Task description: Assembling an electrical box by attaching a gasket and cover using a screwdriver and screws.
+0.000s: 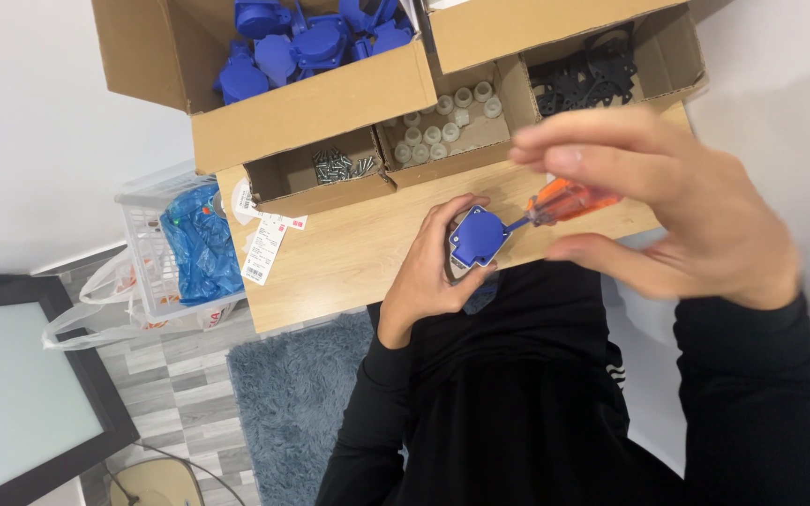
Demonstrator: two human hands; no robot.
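Left hand [428,272] grips blue socket housing [477,236]; right hand [677,211] pinches orange screwdriver [564,201]. Risk: tip slipping off screw, jabbing left fingers.

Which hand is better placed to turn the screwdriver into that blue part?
Right: the right hand holds the orange-handled screwdriver, tip at the blue socket part. The left hand grips that part.

The blue housing [477,236] is a small, squarish plastic part with rounded corners, held above the worktop edge with its flat face turned up toward the camera. The screwdriver [562,203] has an orange handle and lies nearly level, its tip meeting the housing's right side.
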